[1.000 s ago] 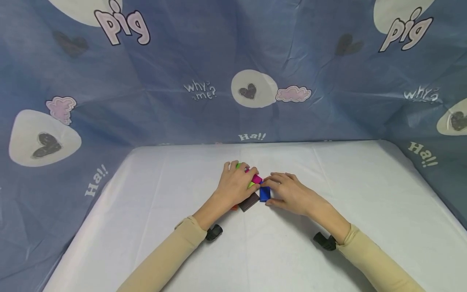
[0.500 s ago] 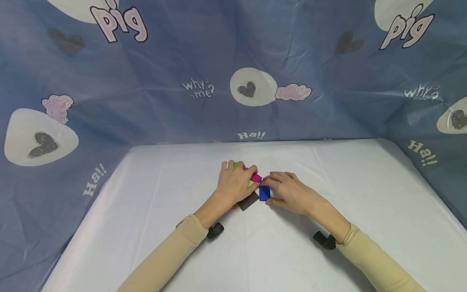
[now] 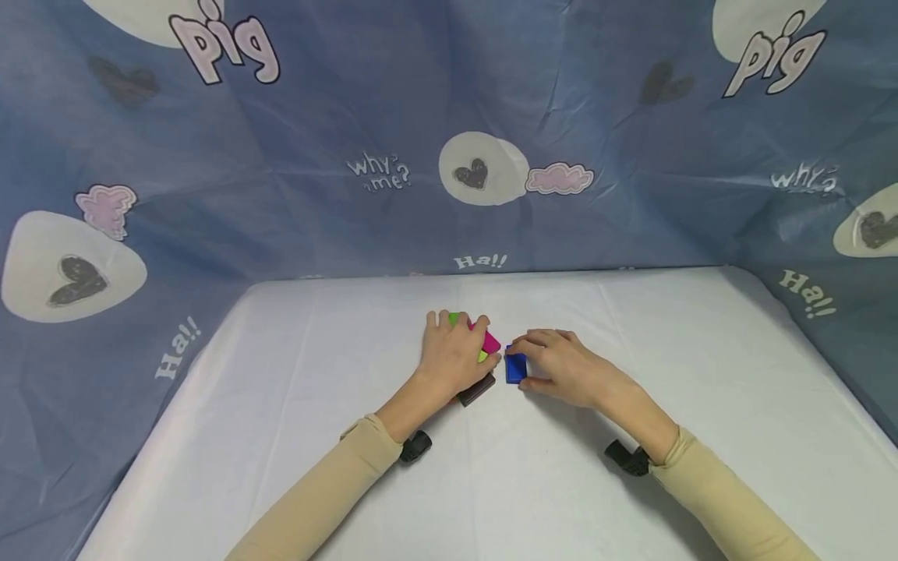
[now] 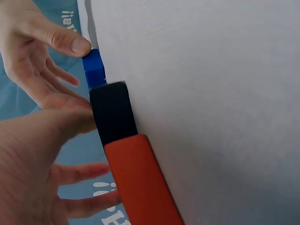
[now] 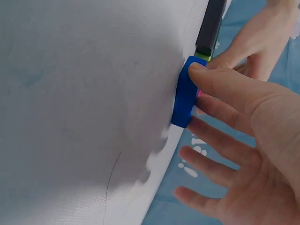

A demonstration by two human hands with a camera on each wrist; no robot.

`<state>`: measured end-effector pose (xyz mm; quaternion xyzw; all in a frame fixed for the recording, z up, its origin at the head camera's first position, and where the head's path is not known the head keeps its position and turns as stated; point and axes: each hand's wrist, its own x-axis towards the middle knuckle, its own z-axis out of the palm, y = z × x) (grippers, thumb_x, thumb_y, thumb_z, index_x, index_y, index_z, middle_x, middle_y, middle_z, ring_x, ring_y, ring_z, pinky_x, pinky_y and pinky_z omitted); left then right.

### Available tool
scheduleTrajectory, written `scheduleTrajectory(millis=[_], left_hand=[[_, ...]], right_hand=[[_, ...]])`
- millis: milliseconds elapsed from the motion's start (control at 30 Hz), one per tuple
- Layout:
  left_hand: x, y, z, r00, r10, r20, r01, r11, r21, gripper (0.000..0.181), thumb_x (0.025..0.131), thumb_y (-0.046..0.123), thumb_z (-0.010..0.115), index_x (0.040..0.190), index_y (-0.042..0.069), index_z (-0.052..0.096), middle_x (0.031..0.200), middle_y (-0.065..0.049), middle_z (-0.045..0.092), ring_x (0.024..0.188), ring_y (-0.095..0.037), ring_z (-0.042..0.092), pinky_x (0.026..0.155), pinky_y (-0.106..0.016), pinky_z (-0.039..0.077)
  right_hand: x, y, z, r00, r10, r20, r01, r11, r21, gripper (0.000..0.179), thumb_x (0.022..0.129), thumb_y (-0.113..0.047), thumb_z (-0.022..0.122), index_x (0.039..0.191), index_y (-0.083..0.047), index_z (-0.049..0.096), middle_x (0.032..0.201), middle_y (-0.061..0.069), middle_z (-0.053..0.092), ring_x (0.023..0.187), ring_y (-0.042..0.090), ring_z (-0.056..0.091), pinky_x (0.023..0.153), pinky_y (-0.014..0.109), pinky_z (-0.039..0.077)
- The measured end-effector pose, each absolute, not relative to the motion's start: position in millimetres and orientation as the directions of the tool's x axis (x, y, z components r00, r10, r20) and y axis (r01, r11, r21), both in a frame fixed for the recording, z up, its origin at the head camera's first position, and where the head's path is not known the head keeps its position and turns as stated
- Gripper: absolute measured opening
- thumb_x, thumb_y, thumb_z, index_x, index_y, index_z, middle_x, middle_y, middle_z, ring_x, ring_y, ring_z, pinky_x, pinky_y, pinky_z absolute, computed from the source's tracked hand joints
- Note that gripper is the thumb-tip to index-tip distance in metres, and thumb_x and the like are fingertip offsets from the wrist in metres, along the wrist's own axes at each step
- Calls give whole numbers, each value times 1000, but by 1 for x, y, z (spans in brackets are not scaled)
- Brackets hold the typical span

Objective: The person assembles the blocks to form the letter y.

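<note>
My right hand (image 3: 564,366) pinches a small blue block (image 3: 516,370), its thumb on the near end and fingertips at the far end. A narrow strip of white cloth separates this block from the cluster to its left. Over that cluster my left hand (image 3: 452,351) rests with fingers spread and thumb out to the right. Around and under it show a magenta block (image 3: 493,343), a green block (image 3: 454,318), a yellow-green piece (image 3: 482,356) and a dark block (image 3: 477,389). The left wrist view shows an orange block (image 4: 140,178) against the dark one. The palm hides part of the cluster.
A white cloth covers the table (image 3: 561,499). Behind and beside it hangs a blue printed curtain (image 3: 316,218). Black wrist devices (image 3: 416,446) sit under both forearms, close above the cloth.
The right hand and the blue block have shifted slightly right, away from the cluster. The magenta block has turned a little. My left hand stays nearly in place over the blocks.
</note>
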<state>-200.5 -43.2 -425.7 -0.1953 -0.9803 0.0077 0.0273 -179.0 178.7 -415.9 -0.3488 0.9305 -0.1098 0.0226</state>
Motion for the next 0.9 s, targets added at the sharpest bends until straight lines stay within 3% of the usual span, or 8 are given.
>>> scheduleTrajectory(millis=[433,900], left_hand=[[-199,-41,-426,-908,406,102,411,911,30,44,97,44,75,135,23,69,125,-10,74,121,-42,64,110,-57,45],[-199,-38,-428,-914,400,72,400,916,-9,47,100,52,73,138,26,68,120,-12,73,111,-40,66,100,-53,46]], right_hand=[[-181,183,-418,-778,-625,67,-625,759,-182,47,94,-24,85,135,-9,68,135,11,71,130,35,67,106,67,53],[-186,188,-419,-790,-613,27,-602,766,-224,48,97,-26,83,139,-9,65,141,18,67,133,36,64,102,66,55]])
